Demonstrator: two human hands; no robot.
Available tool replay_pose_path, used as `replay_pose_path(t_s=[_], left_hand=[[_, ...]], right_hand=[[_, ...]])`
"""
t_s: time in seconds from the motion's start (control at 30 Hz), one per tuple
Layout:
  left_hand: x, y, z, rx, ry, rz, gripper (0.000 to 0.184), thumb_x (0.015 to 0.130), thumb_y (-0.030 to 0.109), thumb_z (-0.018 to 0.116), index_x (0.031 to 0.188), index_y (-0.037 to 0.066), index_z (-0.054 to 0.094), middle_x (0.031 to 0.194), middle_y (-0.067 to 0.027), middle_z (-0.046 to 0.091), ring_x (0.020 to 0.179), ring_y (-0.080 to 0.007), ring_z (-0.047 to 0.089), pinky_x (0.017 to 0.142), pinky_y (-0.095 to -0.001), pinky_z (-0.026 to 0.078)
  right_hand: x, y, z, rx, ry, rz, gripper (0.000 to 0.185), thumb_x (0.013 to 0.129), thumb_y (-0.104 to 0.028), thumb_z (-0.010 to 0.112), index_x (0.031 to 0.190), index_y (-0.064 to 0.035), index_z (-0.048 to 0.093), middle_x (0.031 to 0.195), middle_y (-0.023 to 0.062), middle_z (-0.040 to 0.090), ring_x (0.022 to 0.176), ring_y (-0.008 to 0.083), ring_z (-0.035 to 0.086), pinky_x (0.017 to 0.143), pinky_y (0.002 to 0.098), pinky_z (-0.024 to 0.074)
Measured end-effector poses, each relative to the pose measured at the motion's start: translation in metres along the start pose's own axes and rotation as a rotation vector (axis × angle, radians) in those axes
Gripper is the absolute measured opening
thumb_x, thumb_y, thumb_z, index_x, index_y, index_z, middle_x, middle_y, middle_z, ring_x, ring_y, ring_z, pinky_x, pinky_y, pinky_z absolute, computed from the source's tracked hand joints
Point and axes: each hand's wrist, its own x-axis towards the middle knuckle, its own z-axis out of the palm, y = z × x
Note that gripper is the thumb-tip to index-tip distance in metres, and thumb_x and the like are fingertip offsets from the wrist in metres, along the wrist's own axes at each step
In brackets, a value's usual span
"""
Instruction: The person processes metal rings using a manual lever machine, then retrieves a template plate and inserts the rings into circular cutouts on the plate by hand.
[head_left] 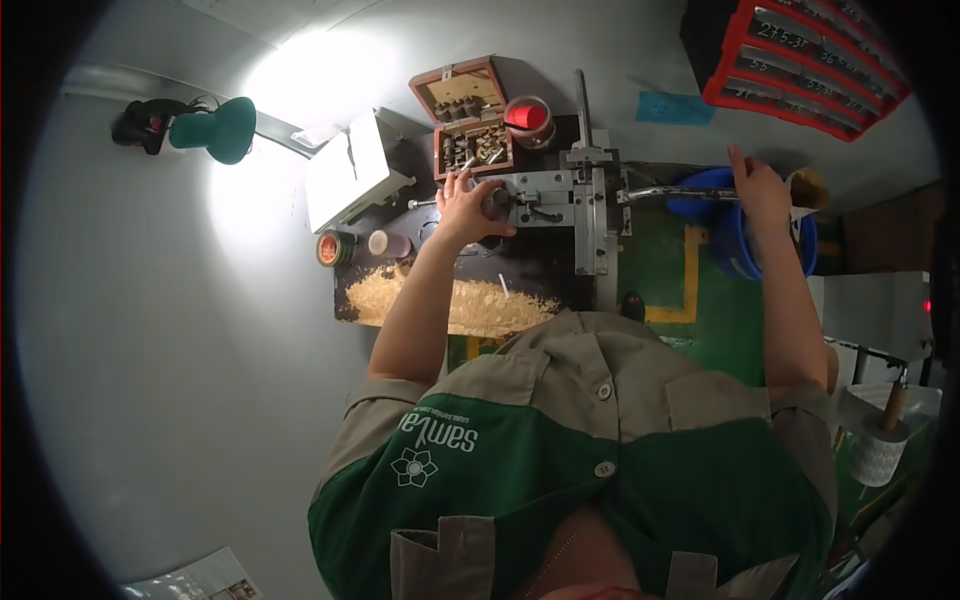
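My left hand rests at the left end of a grey metal hand press, with thumb and fingers curved around a dark round metal part. My right hand is closed on the outer end of a long metal lever, which reaches right from the press; its index finger points up. An upright rail crosses the lever's inner end. Just behind my left hand sits an open wooden box with several small metal pieces inside.
A yellowish heap of chips covers the bench's front. A jar with a red top, a round tin and a white stand surround the press. A blue bucket stands below my right hand. A teal lamp lights the left.
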Motion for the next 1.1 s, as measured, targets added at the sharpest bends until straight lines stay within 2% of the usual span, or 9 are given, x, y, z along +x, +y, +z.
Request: replay_pose_path(t_s=[0.13,0.3,0.43,0.57,0.93,1.03,1.1], left_hand=[[0.002,-0.003,0.005,-0.017,0.02,-0.002,0.091,0.052,0.055,0.09,0.134,0.036,0.057,0.156,-0.0188,0.028,0.147,-0.0468,0.014,0.115,-0.064,0.013],[-0.002,0.006,0.002,-0.024,0.059,-0.045,0.088,0.052,0.053,0.09,0.132,0.034,0.059,0.154,-0.0186,0.033,0.146,-0.0469,0.016,0.115,-0.0641,0.014],[-0.003,0.005,0.003,-0.016,0.069,-0.047,0.087,0.052,0.056,0.089,0.131,0.033,0.061,0.153,-0.0192,0.034,0.146,-0.0468,0.017,0.115,-0.0638,0.013],[-0.004,0.005,0.008,-0.017,0.119,-0.056,0.086,0.054,0.058,0.087,0.131,0.029,0.063,0.152,-0.0163,0.037,0.146,-0.0446,0.018,0.116,-0.0632,0.011],[-0.007,0.014,0.013,-0.083,0.189,-0.127,0.082,0.056,0.059,0.086,0.127,0.025,0.064,0.147,-0.0187,0.043,0.147,-0.0426,0.017,0.116,-0.0622,0.009],[-0.007,0.012,0.013,-0.084,0.191,-0.13,0.081,0.057,0.058,0.086,0.127,0.025,0.065,0.148,-0.0193,0.042,0.147,-0.0424,0.016,0.116,-0.0619,0.009],[-0.007,0.013,0.012,-0.069,0.181,-0.137,0.08,0.057,0.058,0.086,0.127,0.025,0.064,0.148,-0.0197,0.041,0.147,-0.0421,0.017,0.116,-0.0616,0.008]], right_hand=[[0.001,-0.001,-0.003,0.126,0.024,-0.049,0.065,0.097,-0.066,0.034,0.096,-0.0138,0.073,0.086,0.015,0.071,0.088,0.0373,0.068,0.073,0.045,0.0524],[-0.003,-0.016,-0.017,0.119,0.031,-0.066,0.067,0.097,-0.067,0.033,0.112,-0.0142,0.072,0.099,0.0147,0.072,0.097,0.0358,0.068,0.082,0.0432,0.053],[-0.003,-0.017,-0.018,0.114,0.029,-0.06,0.067,0.097,-0.067,0.033,0.11,-0.0136,0.071,0.097,0.0138,0.072,0.096,0.0359,0.068,0.08,0.0436,0.0529],[-0.006,-0.023,-0.023,0.139,0.029,-0.057,0.068,0.097,-0.068,0.032,0.114,-0.0146,0.07,0.102,0.0126,0.072,0.099,0.036,0.067,0.083,0.0438,0.0526],[-0.003,-0.018,-0.015,0.145,0.077,-0.036,0.066,0.096,-0.068,0.034,0.113,-0.0161,0.071,0.101,0.0112,0.073,0.098,0.0346,0.068,0.082,0.0424,0.0532],[0.001,-0.001,0.007,0.065,0.124,0.009,0.063,0.096,-0.065,0.037,0.103,-0.0154,0.074,0.089,0.0124,0.073,0.088,0.0355,0.069,0.075,0.045,0.054],[0.002,0.002,0.008,0.034,0.122,-0.024,0.061,0.097,-0.063,0.037,0.1,-0.0151,0.075,0.088,0.0148,0.072,0.087,0.0364,0.069,0.073,0.0452,0.0543]])
